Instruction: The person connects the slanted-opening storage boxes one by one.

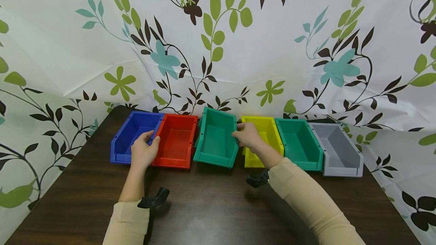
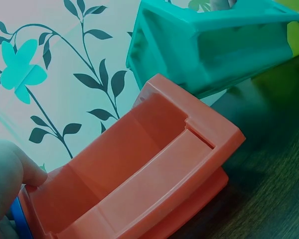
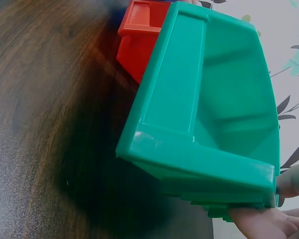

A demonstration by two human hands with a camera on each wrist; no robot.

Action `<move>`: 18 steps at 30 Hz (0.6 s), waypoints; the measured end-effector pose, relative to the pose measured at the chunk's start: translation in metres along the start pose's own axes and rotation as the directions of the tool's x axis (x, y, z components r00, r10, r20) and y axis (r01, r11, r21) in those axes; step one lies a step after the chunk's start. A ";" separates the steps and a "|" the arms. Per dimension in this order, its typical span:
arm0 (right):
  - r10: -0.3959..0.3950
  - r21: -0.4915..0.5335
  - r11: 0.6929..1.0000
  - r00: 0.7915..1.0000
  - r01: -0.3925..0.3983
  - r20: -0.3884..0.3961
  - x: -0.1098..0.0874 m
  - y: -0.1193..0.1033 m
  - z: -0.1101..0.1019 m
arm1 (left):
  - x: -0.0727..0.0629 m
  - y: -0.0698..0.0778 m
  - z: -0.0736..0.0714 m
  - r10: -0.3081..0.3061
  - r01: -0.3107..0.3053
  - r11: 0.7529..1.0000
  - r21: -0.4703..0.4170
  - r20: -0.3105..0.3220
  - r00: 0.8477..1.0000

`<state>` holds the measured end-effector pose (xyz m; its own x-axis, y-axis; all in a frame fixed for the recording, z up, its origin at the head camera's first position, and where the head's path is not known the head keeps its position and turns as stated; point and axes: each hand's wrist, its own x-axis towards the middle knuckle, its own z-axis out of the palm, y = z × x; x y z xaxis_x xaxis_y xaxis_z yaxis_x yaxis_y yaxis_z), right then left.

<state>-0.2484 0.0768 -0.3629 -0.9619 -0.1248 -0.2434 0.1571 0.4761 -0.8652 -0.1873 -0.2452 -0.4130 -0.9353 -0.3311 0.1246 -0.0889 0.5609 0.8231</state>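
My right hand (image 1: pixel 248 136) pinches the right side wall of a green plastic storage bin (image 1: pixel 218 139). That bin is tilted and held off the table, its shadow showing below it in the right wrist view, with the thumb and fingers (image 3: pixel 269 219) at its rim. On the left, my left hand (image 1: pixel 143 151) grips the left wall of a red bin (image 1: pixel 177 139), where it meets a blue bin (image 1: pixel 136 133). The left thumb (image 2: pixel 32 172) lies over the red bin's rim; the other fingers are partly hidden. Both held bins have nothing visible inside.
Right of the held green bin stand a yellow bin (image 1: pixel 260 127), a second green bin (image 1: pixel 299 143) and a grey bin (image 1: pixel 337 148) in a row. They sit on a dark wooden table (image 1: pixel 211 207) against a leaf-patterned cloth backdrop (image 1: pixel 265 48).
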 end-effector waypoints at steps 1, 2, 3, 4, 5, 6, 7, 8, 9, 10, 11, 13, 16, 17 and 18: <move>-0.002 0.003 1.000 1.000 0.002 -0.001 0.000 -0.001 0.000 | 0.000 -0.001 0.000 0.002 -0.002 1.000 0.000 -0.002 1.000; -0.002 0.008 1.000 1.000 0.002 -0.002 0.000 -0.002 0.000 | 0.000 -0.001 0.000 0.003 -0.003 1.000 -0.001 -0.004 1.000; -0.002 0.009 1.000 1.000 0.002 -0.002 0.001 -0.002 0.000 | 0.001 -0.001 0.000 0.005 -0.005 1.000 0.000 -0.005 1.000; -0.002 0.014 1.000 1.000 0.002 -0.001 0.001 -0.003 0.000 | 0.001 -0.001 0.001 0.006 -0.006 1.000 0.001 -0.005 1.000; -0.002 0.017 1.000 1.000 0.002 -0.002 0.001 -0.003 0.000 | 0.001 -0.001 0.001 0.007 -0.007 1.000 0.000 -0.007 1.000; -0.001 0.019 1.000 1.000 0.002 -0.003 0.001 -0.003 0.000 | 0.002 -0.002 0.002 0.007 -0.007 1.000 0.000 -0.007 1.000; 0.000 0.022 1.000 1.000 0.000 -0.004 0.001 -0.003 0.000 | 0.002 -0.002 0.002 0.007 -0.007 1.000 0.000 -0.006 1.000; 0.001 0.023 1.000 1.000 -0.001 -0.005 0.001 -0.003 0.000 | 0.002 -0.002 0.002 0.007 -0.007 1.000 0.002 -0.005 1.000; 0.002 0.025 1.000 1.000 -0.002 -0.005 0.002 -0.003 0.000 | 0.003 -0.003 0.002 0.007 -0.007 1.000 0.004 -0.004 1.000; 0.005 0.029 1.000 1.000 -0.004 -0.005 0.002 -0.003 0.001 | 0.003 -0.003 0.002 0.008 -0.008 1.000 0.003 -0.005 1.000; 0.004 0.030 1.000 1.000 -0.004 -0.006 0.002 -0.003 0.001 | 0.003 -0.003 0.003 0.007 -0.007 1.000 0.001 -0.005 1.000; 0.004 0.034 0.999 1.000 -0.004 -0.007 0.002 -0.004 0.002 | 0.003 -0.003 0.003 0.005 -0.005 1.000 0.001 -0.001 1.000; 0.000 0.031 1.000 1.000 0.000 -0.014 0.002 -0.004 0.003 | 0.003 -0.004 0.003 0.005 -0.005 1.000 -0.001 0.002 1.000; -0.005 0.026 1.000 1.000 0.006 -0.017 0.002 -0.004 0.004 | 0.002 -0.003 0.002 0.003 -0.003 1.000 -0.001 0.003 1.000; -0.009 0.020 1.000 1.000 0.009 -0.020 0.001 -0.003 0.004 | 0.002 -0.003 0.002 0.004 -0.004 1.000 -0.002 0.003 1.000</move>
<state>-0.2494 0.0716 -0.3619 -0.9675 -0.1113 -0.2270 0.1529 0.4576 -0.8759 -0.1899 -0.2460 -0.4166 -0.9368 -0.3263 0.1259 -0.0847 0.5610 0.8234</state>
